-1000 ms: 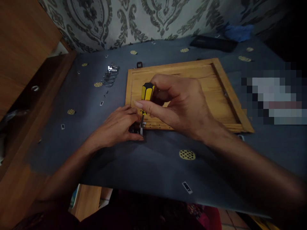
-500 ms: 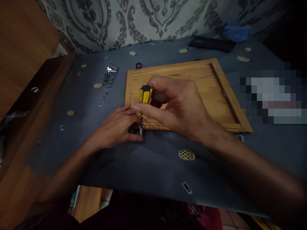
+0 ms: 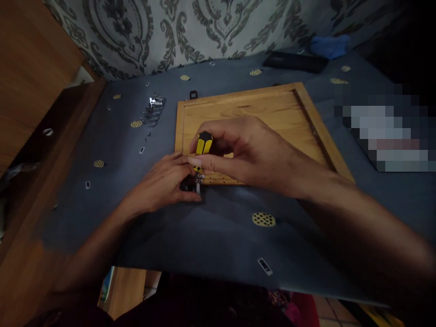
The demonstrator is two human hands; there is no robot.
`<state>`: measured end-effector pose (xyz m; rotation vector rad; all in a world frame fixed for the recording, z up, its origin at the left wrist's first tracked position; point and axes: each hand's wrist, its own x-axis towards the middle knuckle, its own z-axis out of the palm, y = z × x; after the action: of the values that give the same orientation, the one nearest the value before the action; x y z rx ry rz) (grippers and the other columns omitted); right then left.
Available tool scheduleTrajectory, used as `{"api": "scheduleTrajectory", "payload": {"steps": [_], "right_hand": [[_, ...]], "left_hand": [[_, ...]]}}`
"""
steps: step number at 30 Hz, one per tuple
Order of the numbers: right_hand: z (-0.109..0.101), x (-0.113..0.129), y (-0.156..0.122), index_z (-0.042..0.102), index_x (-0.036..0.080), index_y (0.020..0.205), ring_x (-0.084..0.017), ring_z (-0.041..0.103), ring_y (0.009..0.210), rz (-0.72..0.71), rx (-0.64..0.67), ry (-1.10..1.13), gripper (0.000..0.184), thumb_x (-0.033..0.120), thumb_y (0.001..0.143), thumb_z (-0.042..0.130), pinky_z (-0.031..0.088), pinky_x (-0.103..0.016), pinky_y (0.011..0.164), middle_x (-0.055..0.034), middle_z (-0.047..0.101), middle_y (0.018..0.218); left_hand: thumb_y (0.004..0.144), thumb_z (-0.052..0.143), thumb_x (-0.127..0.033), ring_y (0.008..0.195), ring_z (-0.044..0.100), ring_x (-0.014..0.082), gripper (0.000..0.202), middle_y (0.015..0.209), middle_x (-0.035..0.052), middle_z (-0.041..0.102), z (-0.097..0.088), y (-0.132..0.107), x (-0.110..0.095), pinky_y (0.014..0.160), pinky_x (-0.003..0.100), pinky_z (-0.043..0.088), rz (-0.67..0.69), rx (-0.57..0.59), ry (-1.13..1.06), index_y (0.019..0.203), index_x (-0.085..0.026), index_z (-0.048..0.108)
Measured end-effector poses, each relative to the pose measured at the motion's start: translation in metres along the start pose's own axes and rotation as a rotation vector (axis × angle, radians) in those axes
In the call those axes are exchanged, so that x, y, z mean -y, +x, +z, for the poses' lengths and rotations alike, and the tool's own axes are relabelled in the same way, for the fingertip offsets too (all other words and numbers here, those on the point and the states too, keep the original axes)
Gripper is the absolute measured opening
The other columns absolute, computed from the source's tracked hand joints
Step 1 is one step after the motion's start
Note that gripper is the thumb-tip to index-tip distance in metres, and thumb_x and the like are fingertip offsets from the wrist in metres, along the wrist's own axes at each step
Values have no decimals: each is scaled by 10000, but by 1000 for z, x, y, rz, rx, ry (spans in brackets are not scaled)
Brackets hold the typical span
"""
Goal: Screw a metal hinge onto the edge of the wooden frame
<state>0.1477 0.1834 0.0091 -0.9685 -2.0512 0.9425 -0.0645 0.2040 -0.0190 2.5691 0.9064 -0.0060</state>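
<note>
My right hand [image 3: 238,152] is closed around a yellow-and-black screwdriver [image 3: 204,144], held upright over the near left corner of a shallow wooden panel with a raised frame [image 3: 238,96]. Under the screwdriver, at the panel's near edge, a small metal fitting [image 3: 198,188] with a dark part shows. My left hand [image 3: 163,181] pinches this fitting between thumb and fingers and rests against the corner. Several small dark holes run along the near edge beside it. The screwdriver's tip is hard to make out.
A pile of metal fittings [image 3: 155,109] and small dark screws [image 3: 147,137] lie left of the panel. A black buckle-like piece [image 3: 193,95] sits behind it. Farther back are a black case [image 3: 294,62] and a blue cloth [image 3: 329,47]. A blurred-out object [image 3: 391,131] lies right.
My right hand and the screwdriver have moved lower, closer to the fitting, and the grip has turned slightly. My left hand keeps its place at the corner. The view has shifted slightly.
</note>
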Motion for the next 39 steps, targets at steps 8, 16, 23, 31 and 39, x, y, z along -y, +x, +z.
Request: {"api": "scheduleTrajectory", "payload": {"steps": [8,16,23,31,39], "right_hand": [[-2,0,-2,527,231,740,-144,501,659,-23,-189,-27,367,454,926,752,432,-275,588,34,491,662],[0,-5,1,530,235,735,-130,449,594,-56,-183,-78,361,467,947,709,386,-276,542,40,492,627],[1,-7,2,521,227,731,-122,464,600,-54,-183,-70,367,443,934,738,394,-280,579,46,510,638],[5,-1,1,476,231,708,-133,497,628,-64,-169,-106,335,324,917,722,379,-296,568,32,564,669],[-5,4,0,610,231,845,-129,562,628,-41,-31,-20,108,232,903,701,394,-279,531,48,593,670]], "left_hand": [[867,797,-455,1166,634,295,346,1119,72,693,-2,0,1,1182,523,415,-3,34,33,1033,-171,691],[851,818,-434,1183,624,301,327,1143,78,692,0,0,1,1146,502,441,-5,23,22,998,-171,689],[837,839,-403,1165,639,287,312,1127,65,694,-1,1,-1,1185,504,404,-2,24,3,986,-173,690],[854,824,-369,1126,646,283,303,1118,71,698,-1,1,0,1109,491,458,13,7,-15,1042,-163,706],[856,813,-393,1155,623,307,271,1122,69,691,-2,0,-1,1054,491,485,4,6,-8,992,-189,698]]}}
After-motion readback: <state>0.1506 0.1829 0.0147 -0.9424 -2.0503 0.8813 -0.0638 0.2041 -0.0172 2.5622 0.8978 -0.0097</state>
